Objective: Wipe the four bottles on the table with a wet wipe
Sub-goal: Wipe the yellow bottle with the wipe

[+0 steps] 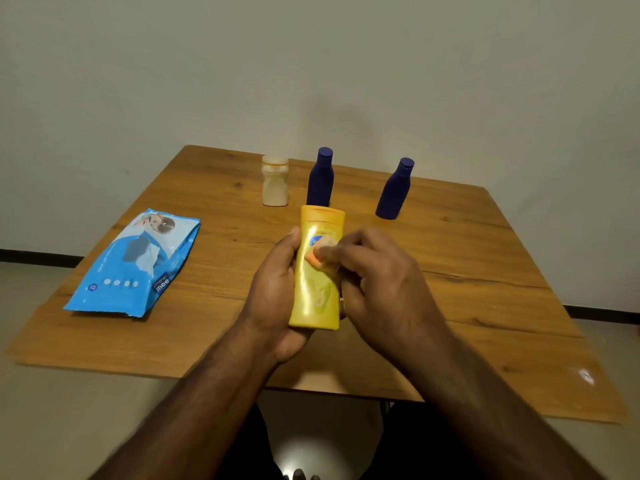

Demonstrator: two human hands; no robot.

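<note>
left hand [277, 289] grips yellow bottle [317, 271]; right hand [377, 271] pinches wipe [320, 254] — pressed on label

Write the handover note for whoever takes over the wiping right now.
Left hand grips the yellow bottle above the table. Right hand presses a wet wipe on its front.
Two blue bottles and the clear bottle stand upright at the back. The wipe pack lies on the left.
Done: yellow bottle's wiping underway. Left: finish it; the others' state cannot be told.
</note>
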